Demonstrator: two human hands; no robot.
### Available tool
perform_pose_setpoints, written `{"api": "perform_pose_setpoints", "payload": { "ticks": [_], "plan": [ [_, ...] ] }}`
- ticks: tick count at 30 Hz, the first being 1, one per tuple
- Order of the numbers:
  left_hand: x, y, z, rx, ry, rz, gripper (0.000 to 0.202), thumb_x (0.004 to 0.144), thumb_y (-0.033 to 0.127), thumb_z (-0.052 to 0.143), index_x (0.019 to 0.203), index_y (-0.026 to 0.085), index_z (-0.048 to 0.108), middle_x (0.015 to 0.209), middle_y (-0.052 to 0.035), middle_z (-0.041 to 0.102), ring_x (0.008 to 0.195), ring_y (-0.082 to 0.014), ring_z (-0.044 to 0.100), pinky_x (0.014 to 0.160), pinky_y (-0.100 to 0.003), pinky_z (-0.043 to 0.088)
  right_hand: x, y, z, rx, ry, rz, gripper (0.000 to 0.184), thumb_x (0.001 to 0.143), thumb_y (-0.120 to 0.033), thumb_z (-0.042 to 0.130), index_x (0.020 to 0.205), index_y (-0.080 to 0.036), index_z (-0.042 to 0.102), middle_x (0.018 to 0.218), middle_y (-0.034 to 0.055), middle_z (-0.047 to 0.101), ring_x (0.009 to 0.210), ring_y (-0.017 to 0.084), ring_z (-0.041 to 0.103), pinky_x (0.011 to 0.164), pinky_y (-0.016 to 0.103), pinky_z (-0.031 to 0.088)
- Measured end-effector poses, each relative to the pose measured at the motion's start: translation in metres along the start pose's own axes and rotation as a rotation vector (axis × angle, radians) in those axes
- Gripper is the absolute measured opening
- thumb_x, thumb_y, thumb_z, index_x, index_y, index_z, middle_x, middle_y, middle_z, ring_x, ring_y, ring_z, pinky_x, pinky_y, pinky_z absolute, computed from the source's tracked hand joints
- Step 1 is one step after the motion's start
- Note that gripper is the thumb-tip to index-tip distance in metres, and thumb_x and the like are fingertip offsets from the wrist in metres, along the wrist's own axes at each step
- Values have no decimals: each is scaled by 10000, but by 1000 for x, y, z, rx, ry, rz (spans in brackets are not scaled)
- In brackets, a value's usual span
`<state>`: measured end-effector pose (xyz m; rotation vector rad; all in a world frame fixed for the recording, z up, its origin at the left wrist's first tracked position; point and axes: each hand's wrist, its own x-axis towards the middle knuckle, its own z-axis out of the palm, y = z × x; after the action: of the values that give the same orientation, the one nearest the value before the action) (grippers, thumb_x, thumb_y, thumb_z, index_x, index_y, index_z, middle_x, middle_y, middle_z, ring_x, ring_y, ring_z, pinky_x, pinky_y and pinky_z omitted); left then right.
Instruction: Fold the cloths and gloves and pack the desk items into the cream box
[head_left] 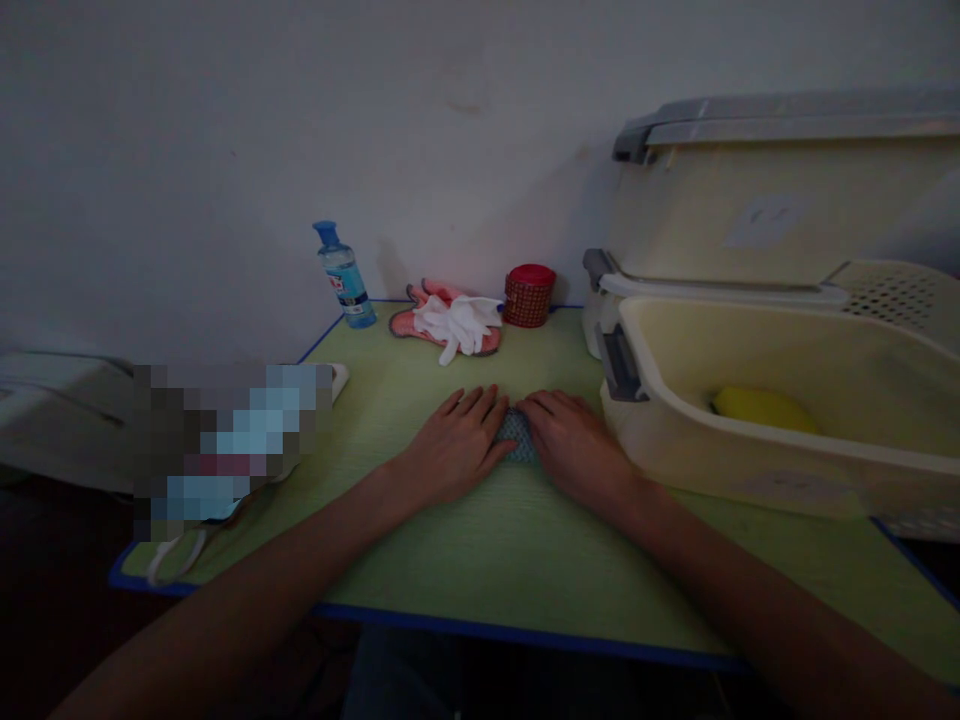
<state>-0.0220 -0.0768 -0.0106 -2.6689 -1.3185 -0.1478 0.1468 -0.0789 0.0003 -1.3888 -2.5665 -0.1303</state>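
Note:
A small grey-blue piece with a woven or knitted pattern [520, 436], perhaps a folded cloth, lies on the green tabletop between my hands. My left hand [459, 440] is palm down over its left side, thumb along the near part and fingers at the far edge. On the other side my right hand [574, 440] has its fingers bent over the right end. Both hands grip the piece and cover most of it, so its full shape is hidden.
The green table [450, 570] has a blue edge. A cream plastic bin [750, 470] holding something yellow [765, 408] stands right, before a stacked lidded box [787, 215]. Behind are a blue bottle [349, 285], gloves [459, 322] and a red-lidded container [529, 298]. A blurred item [247, 440] lies left.

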Motion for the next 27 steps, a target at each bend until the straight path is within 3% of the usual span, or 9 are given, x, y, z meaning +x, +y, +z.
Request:
{"api": "perform_pose_setpoints", "payload": {
  "ticks": [6,13,20,27],
  "plan": [
    [-1,-1,1,-12,-4,11,557,939,425,226,1332,57,371,1399,-177,372,1276,-284,374,1051,-429,289,-4,-10,2,7,25,-49,393,856,-138,366,1211,-49,511,1189,161,585,1085,240,536,1003,408,352],
    [-4,-1,4,-25,-32,25,601,930,465,218,1360,57,314,1422,-193,322,1313,-294,312,1069,-436,247,-6,-7,8,19,-116,-3,502,903,-225,249,1336,0,369,1380,193,398,1275,261,376,1050,474,297],
    [-3,-2,2,-30,-101,27,636,920,487,248,1377,46,266,1440,-205,275,1331,-302,268,1074,-422,232,-8,-1,14,31,-158,-7,536,924,-308,231,1379,-32,298,1442,174,290,1344,259,235,1054,509,262],
    [-3,-1,1,-38,-105,29,632,918,486,258,1359,34,296,1423,-222,301,1321,-308,290,1065,-437,237,-8,0,15,23,-156,-15,539,925,-313,226,1376,-28,301,1436,188,294,1343,267,233,1042,532,268]
  ]
}}
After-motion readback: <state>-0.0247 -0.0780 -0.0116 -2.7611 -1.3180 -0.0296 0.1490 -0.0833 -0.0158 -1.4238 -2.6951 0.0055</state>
